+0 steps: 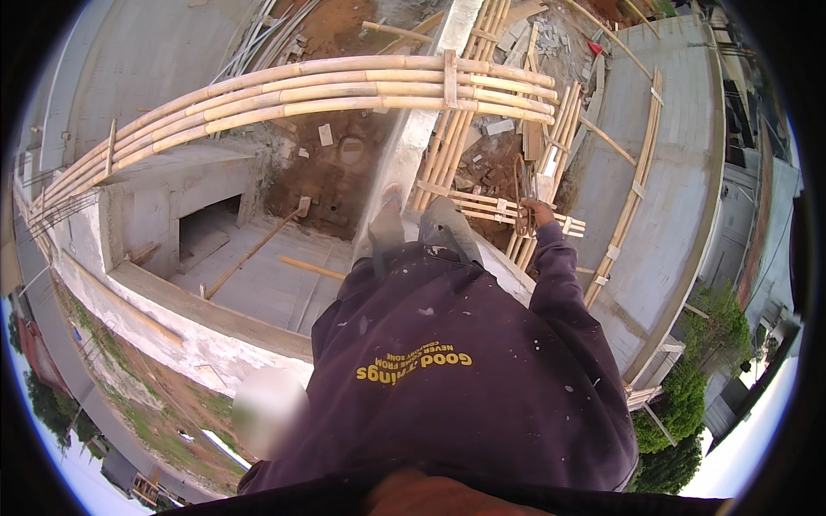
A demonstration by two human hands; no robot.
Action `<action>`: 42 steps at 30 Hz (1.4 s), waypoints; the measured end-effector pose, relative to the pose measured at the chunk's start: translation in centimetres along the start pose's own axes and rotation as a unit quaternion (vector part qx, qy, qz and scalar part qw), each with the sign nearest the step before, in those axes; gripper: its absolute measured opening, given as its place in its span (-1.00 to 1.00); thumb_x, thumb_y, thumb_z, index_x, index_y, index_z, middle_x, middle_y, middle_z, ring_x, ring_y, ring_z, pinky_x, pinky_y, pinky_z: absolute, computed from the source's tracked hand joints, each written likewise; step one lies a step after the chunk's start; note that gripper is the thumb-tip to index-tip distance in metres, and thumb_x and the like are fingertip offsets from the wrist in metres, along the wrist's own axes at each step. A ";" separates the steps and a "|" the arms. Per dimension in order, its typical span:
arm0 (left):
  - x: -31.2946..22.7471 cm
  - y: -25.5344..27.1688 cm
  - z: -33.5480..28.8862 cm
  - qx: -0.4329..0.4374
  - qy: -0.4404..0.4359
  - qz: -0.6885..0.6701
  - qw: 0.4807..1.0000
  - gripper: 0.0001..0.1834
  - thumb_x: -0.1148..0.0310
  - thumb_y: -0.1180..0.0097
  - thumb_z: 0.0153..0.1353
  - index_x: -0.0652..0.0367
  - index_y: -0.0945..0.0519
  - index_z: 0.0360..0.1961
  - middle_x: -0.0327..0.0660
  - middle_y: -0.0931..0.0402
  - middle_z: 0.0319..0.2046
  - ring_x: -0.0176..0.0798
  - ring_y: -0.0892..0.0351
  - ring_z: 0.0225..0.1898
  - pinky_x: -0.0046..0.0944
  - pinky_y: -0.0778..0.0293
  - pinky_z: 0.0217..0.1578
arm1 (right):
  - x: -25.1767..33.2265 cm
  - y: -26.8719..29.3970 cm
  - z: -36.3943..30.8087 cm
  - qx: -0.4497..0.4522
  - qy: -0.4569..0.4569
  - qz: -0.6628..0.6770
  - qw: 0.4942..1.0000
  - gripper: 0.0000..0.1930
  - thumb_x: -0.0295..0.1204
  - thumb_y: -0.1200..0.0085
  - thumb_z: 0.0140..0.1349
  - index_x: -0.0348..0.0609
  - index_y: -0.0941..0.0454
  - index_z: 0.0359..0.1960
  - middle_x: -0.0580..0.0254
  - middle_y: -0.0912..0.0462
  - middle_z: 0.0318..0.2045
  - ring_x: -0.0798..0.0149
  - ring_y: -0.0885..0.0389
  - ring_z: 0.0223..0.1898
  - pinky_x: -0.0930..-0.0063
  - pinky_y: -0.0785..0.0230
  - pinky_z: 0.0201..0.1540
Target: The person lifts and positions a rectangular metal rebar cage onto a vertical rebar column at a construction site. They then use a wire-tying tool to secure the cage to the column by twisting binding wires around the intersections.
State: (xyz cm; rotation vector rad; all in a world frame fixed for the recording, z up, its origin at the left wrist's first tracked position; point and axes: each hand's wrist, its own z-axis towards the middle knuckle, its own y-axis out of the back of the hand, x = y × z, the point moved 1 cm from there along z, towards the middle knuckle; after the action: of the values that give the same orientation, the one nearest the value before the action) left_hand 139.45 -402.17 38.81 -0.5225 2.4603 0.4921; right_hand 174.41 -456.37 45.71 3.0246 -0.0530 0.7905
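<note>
My right hand (542,211) is out to the right, its fingers closed on a thin rusty-brown looped bundle (519,198) that looks like wire. That bundle hangs beside a short row of bamboo poles (483,205) joined by a wooden crosspiece. My left hand does not show. I stand on a narrow white concrete beam (411,142), with one foot (392,198) visible on it. Across the beam in front of me lies a long frame of bamboo poles (335,96), tied by a wooden cleat (450,79).
Below left is a sunken concrete room (258,275) with a dark opening (211,228) and loose poles. Muddy ground (344,176) lies under the beam. At right, another bamboo frame (632,202) leans along a grey concrete slab (680,112). A blurred pale shape (269,414) is at lower left.
</note>
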 end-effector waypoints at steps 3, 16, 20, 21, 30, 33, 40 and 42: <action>-6.8 -1.5 3.7 0.016 -0.023 0.000 1.000 -0.55 0.12 -0.09 0.33 0.30 -0.51 0.02 -0.13 -0.60 -0.34 -0.31 -0.60 -0.42 -0.37 -0.50 -0.47 | 1.5 1.3 -0.2 -0.026 0.014 0.025 0.999 -0.82 -0.36 -0.12 0.28 -0.22 -0.55 -0.39 0.27 -0.54 -0.65 0.25 -0.48 -0.75 0.32 -0.38 -0.70; -12.1 -5.1 10.6 0.004 0.046 0.025 0.999 -0.56 0.22 -0.13 0.30 0.30 -0.48 0.10 -0.14 -0.60 -0.25 -0.32 -0.61 -0.36 -0.38 -0.50 -0.40 | 9.0 8.3 8.0 -0.119 -0.017 0.042 0.992 -0.84 -0.31 -0.02 0.30 -0.12 -0.48 -0.35 0.31 -0.49 -0.66 0.28 -0.42 -0.75 0.27 -0.39 -0.59; -13.7 -6.3 11.8 -0.014 0.079 0.023 0.997 -0.55 0.25 -0.14 0.30 0.30 -0.47 0.12 -0.14 -0.60 -0.22 -0.33 -0.61 -0.34 -0.39 -0.50 -0.38 | 11.4 8.2 11.4 -0.132 -0.033 0.088 0.987 -0.82 -0.32 -0.07 0.27 -0.18 -0.54 -0.36 0.30 -0.51 -0.68 0.27 -0.46 -0.75 0.30 -0.41 -0.67; -14.6 -6.9 12.4 -0.016 0.081 0.023 0.996 -0.55 0.26 -0.15 0.29 0.30 -0.47 0.12 -0.15 -0.60 -0.22 -0.33 -0.61 -0.33 -0.39 -0.50 -0.37 | 11.6 8.0 12.2 -0.110 -0.019 0.097 0.989 -0.82 -0.32 -0.07 0.27 -0.19 -0.54 -0.35 0.29 -0.50 -0.67 0.27 -0.43 -0.76 0.30 -0.39 -0.68; -39.2 -23.1 21.9 0.040 -0.100 -0.029 0.994 -0.52 0.33 -0.17 0.27 0.30 -0.45 0.18 -0.15 -0.60 -0.16 -0.34 -0.61 -0.29 -0.40 -0.50 -0.33 | 10.5 4.8 16.6 -0.087 -0.052 0.152 0.983 -0.79 -0.31 -0.11 0.23 -0.23 -0.57 -0.31 0.26 -0.53 -0.64 0.24 -0.48 -0.75 0.30 -0.49 -0.64; -52.4 -29.1 23.6 0.123 -0.262 0.085 0.954 -0.44 0.13 -0.16 0.30 0.24 -0.43 0.22 -0.13 -0.61 -0.07 -0.31 -0.62 -0.15 -0.37 -0.46 -0.19 | 10.3 4.1 16.3 -0.073 -0.056 0.208 0.974 -0.79 -0.30 -0.09 0.24 -0.22 -0.54 -0.32 0.27 -0.50 -0.66 0.22 -0.45 -0.76 0.28 -0.47 -0.64; -63.4 -37.0 23.1 0.142 -0.309 0.131 0.931 -0.56 0.26 -0.13 0.33 0.34 -0.51 0.12 -0.05 -0.64 -0.16 -0.30 -0.63 -0.21 -0.30 -0.52 -0.11 | 12.4 5.6 14.3 -0.097 -0.031 0.315 0.944 -0.80 -0.29 -0.07 0.24 -0.17 -0.50 -0.40 0.27 -0.47 -0.70 0.25 -0.44 -0.77 0.27 -0.45 -0.65; -63.2 -38.6 24.6 0.128 -0.279 0.176 0.935 -0.58 0.20 -0.13 0.31 0.31 -0.57 0.05 -0.06 -0.67 -0.24 -0.31 -0.63 -0.28 -0.28 -0.53 -0.17 | 13.5 6.2 13.8 -0.166 -0.017 0.306 0.937 -0.80 -0.29 -0.07 0.23 -0.17 -0.50 -0.42 0.28 -0.48 -0.71 0.28 -0.44 -0.78 0.29 -0.44 -0.67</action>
State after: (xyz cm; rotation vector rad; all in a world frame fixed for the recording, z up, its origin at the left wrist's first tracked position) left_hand 216.59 -408.08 48.81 0.1599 2.0150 0.3813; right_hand 192.63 -463.23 40.34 2.6895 -1.0526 0.6529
